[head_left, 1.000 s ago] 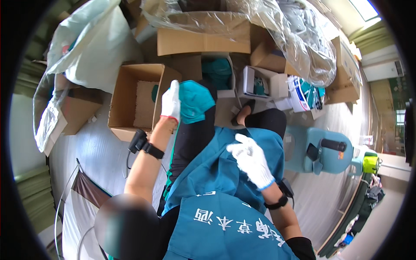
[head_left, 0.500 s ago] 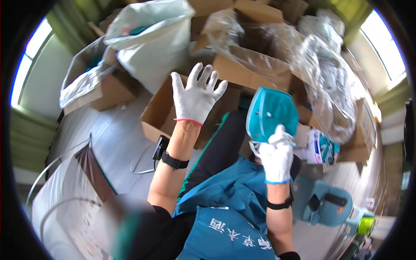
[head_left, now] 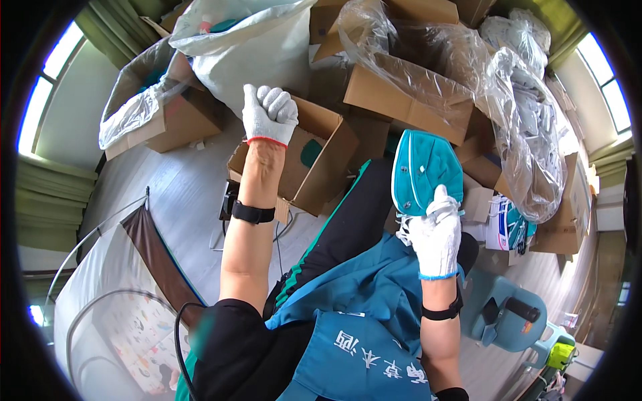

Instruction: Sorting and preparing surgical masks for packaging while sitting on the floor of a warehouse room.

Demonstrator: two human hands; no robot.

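Note:
My right hand (head_left: 436, 237), in a white knit glove with a blue cuff, is closed on the lower end of a teal cloth piece (head_left: 418, 170). The cloth is rounded, edged in white piping, with small round dots and white strings hanging by my fingers. Its folds hide whether it is a pouch. My left hand (head_left: 271, 117), in a white glove with a red cuff, is raised in a fist with nothing visible in it. It is above the rim of an open cardboard box (head_left: 328, 167), where a small teal piece (head_left: 311, 153) lies.
Beyond stand a large white sack (head_left: 254, 60), a plastic-lined box (head_left: 154, 120) at left and a bigger box (head_left: 408, 100) with clear plastic. A small box of teal items (head_left: 508, 224) is at right, near a blue-grey stool (head_left: 511, 314). A fabric-covered frame (head_left: 140, 287) stands at left.
My left hand has turned over and gone from spread fingers to a fist, moving left. The teal cloth has moved slightly right with my right hand. The small teal piece in the box now shows.

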